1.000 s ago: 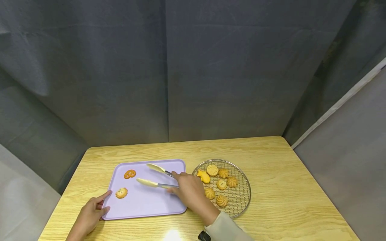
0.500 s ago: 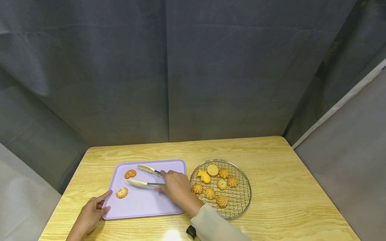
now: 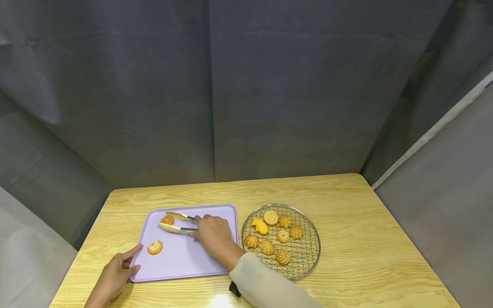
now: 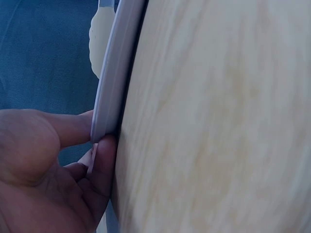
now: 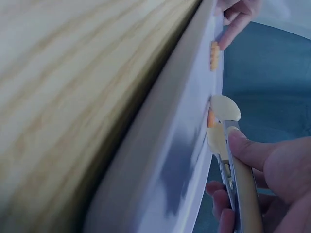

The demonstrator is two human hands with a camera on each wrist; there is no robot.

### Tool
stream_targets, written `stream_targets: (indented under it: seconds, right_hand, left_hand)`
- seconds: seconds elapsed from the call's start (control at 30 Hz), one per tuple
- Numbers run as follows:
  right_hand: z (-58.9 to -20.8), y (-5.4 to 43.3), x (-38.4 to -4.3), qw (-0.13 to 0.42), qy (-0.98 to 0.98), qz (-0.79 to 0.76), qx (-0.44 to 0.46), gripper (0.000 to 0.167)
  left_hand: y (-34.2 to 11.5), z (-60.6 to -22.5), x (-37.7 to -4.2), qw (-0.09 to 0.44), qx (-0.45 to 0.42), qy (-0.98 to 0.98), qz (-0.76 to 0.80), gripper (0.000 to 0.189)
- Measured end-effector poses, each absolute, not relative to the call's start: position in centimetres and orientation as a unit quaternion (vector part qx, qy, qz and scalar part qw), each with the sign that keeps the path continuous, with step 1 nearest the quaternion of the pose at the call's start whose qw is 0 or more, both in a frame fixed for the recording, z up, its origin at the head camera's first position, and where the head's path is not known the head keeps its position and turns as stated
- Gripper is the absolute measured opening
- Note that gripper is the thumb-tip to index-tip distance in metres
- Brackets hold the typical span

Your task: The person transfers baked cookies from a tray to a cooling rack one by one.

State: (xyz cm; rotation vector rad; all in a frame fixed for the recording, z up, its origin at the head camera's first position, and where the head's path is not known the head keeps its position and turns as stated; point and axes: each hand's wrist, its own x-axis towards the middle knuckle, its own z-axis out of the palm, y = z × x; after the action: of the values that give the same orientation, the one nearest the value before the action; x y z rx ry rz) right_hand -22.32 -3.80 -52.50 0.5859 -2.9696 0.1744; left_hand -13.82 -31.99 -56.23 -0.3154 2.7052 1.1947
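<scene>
My right hand holds a pair of tongs with cream tips in the head view. The spread tips stand on either side of an orange pretzel cookie at the far left of the lilac tray. In the right wrist view, thumb and fingers grip the handles of the tongs. My left hand pinches the tray's left rim, with fingers partly beneath it in the left wrist view. Close to that hand lies a round, scalloped cookie with a pale centre.
Right of the tray, a round wire rack bears several cookies, among them a yellow fish-shaped one and a swirled one. Both stand on a wooden table with dark curtains behind it.
My right hand has carried the tongs leftward across the tray to the pretzel cookie, and the tips have drawn closer together. The left hand stays at the rim.
</scene>
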Motion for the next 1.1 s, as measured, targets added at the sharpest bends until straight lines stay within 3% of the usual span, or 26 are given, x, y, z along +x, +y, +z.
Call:
stream_targets:
  seconds: [0.33, 0.63, 1.1]
  right_hand:
    - [-52.1, -3.2, -21.8, 0.065, -0.973, 0.07, 0.211, 0.028]
    - [-50.9, -1.1, -21.1, 0.074, -0.964, 0.142, 0.211, 0.021]
    - [-51.0, 2.7, -18.6, 0.049, -0.962, 0.177, 0.2, 0.035]
  left_hand:
    - [-32.1, -56.3, -13.7, 0.087, -0.104, 0.91, 0.392, 0.061]
    - [-31.9, -56.2, -13.8, 0.083, -0.106, 0.907, 0.4, 0.062]
    - [-31.9, -56.4, -14.0, 0.08, -0.112, 0.905, 0.403, 0.063]
